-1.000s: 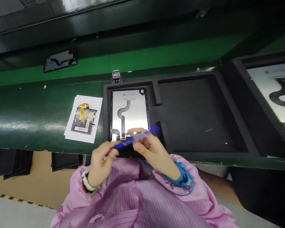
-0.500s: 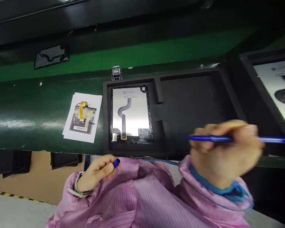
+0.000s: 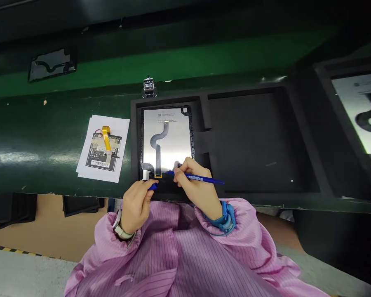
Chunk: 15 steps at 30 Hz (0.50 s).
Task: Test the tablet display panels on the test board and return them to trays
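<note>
A display panel [image 3: 179, 140] with a silver back and black frame lies in the left compartment of a black tray [image 3: 205, 108]. Down its back runs a dark, wavy flex cable [image 3: 155, 142], ending in a yellow-edged connector near the lower edge. My right hand [image 3: 200, 197] pinches a slim blue pen [image 3: 208, 180], its tip pointing left over the panel's lower part, close to the connector. Whether the tip touches is too small to tell. Between the fingers of my left hand [image 3: 135, 207] is a small blue pen cap [image 3: 153, 187], held at the panel's lower left edge.
On white paper sheets [image 3: 123, 136] to the left sits a circuit board [image 3: 102, 152] with a yellow ribbon. A metal tally counter [image 3: 149, 86] stands behind the tray. Another panel [image 3: 355, 99] lies at far right, and one [image 3: 52, 66] at the back left. Black trays [image 3: 80, 204] sit below the bench.
My right hand has swung left with the pen, from over the right compartment to the panel's lower edge. My left hand has moved up and slightly right with the cap.
</note>
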{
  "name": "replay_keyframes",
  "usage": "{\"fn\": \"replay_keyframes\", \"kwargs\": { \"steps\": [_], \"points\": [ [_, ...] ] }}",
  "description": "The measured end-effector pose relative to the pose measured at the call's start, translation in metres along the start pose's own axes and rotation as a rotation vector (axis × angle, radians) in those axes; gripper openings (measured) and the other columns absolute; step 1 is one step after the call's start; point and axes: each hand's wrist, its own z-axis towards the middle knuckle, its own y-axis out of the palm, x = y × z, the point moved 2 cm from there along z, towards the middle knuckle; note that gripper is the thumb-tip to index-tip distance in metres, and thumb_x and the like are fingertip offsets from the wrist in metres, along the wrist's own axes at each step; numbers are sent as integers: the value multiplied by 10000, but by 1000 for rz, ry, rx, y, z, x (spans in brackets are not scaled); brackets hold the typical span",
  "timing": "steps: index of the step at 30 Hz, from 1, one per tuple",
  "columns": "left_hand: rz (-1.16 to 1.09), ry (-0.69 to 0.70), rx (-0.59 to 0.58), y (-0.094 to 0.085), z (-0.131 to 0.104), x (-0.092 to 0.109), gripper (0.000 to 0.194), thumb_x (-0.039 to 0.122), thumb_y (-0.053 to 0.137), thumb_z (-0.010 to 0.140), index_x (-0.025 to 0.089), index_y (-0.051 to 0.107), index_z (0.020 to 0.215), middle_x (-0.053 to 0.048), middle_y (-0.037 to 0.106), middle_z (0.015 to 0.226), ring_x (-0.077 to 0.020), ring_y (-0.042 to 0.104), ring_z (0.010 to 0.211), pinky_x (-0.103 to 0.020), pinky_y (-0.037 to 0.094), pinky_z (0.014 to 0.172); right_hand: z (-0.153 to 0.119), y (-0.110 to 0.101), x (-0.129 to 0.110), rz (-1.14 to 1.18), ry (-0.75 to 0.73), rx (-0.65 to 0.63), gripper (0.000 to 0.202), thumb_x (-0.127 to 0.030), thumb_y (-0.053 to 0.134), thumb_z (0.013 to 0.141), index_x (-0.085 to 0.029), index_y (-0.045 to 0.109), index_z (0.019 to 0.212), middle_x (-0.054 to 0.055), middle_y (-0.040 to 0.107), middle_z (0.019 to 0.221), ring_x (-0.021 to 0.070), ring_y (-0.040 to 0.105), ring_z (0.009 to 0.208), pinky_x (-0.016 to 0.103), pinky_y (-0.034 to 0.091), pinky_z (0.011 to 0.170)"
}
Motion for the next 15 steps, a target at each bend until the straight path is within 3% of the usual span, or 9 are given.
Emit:
{"fn": "replay_keyframes", "kwargs": {
  "steps": [10,13,15],
  "points": [
    [10,-24,-16,1,0,0,250,229,401,1079,176,633,1153,-61,717,893,-168,661,775,-281,517,702,2,2,-3,-21,-35,29,254,-292,571,864,-223,458,648,-43,564,538,91,504,483,240,368,526],
    [19,-24,-15,1,0,1,242,223,407,1075,177,634,1145,-60,716,888,-167,656,768,-281,515,700,-1,-4,-4,193,-30,86,240,-283,589,855,-225,469,655,-37,601,547,91,524,469,224,396,497],
    [22,-21,-20,1,0,1,235,220,410,1073,176,632,1137,-61,717,882,-170,652,762,-282,512,695,-5,-5,-4,398,-28,12,258,-301,613,857,-230,453,667,-38,617,549,90,517,445,208,392,451]
  ]
}}
